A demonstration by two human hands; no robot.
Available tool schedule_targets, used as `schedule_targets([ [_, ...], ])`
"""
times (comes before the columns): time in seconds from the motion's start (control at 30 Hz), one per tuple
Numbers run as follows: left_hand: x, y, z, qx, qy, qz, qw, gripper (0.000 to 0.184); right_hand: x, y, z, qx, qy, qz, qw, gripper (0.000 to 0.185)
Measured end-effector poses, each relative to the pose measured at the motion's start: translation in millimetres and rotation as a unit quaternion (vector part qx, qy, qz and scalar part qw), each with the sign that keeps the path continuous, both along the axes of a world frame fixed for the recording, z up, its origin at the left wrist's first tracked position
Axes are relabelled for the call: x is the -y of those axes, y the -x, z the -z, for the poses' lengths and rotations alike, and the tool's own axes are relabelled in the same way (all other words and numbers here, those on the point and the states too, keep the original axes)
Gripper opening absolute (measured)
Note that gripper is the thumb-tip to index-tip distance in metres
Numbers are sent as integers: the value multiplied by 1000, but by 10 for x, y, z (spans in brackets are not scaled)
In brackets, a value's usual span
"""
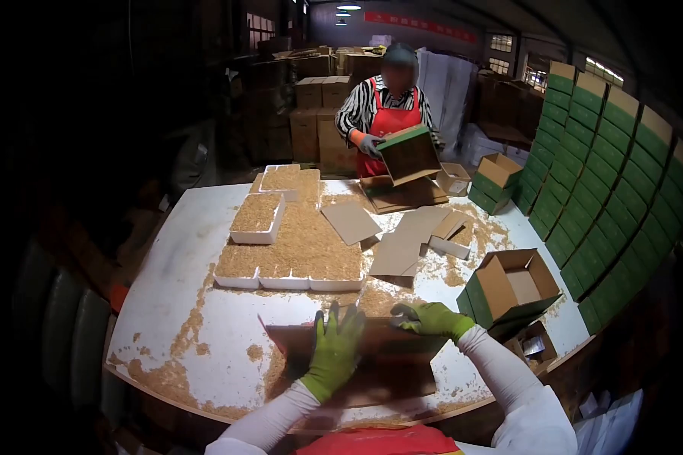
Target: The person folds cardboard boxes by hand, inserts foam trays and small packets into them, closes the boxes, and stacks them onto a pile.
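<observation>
A dark brown cardboard box (395,355), partly folded, lies on its side at the table's near edge. My left hand (332,355), in a green glove, rests against the box's left part with its fingers stretched out and apart. At the box's upper right edge, my right hand (432,319), gloved alike, has its fingers curled over the cardboard. Just beyond the box stand white trays (284,283) packed with a tan, crumbly material. The underside of the box is hidden.
Loose cardboard sheets (398,246) lie mid-table. An open green box (512,292) stands at right, beside tall stacked green boxes (599,159). Across the table (167,258), a co-worker (391,114) holds another box (411,155). Tan crumbs are scattered about.
</observation>
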State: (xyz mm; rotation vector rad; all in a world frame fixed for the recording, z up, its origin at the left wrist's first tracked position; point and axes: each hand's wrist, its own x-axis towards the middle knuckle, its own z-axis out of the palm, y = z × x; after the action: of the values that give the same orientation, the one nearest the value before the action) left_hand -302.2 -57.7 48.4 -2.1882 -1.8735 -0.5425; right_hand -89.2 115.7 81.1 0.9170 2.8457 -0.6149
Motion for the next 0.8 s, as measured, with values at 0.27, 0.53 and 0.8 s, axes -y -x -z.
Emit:
schedule_targets([
  [0.27,551,-398,-12,154,-123,72,978,27,-319,306,245,-16,-108,-100,989,47],
  [0.53,801,149,-442,586,142,229,764,52,-57,833,370,-2,-257,-90,962,40],
  [0.8,329,416,357,56,141,186,971,41,87,985,201,-181,-127,-96,970,46],
])
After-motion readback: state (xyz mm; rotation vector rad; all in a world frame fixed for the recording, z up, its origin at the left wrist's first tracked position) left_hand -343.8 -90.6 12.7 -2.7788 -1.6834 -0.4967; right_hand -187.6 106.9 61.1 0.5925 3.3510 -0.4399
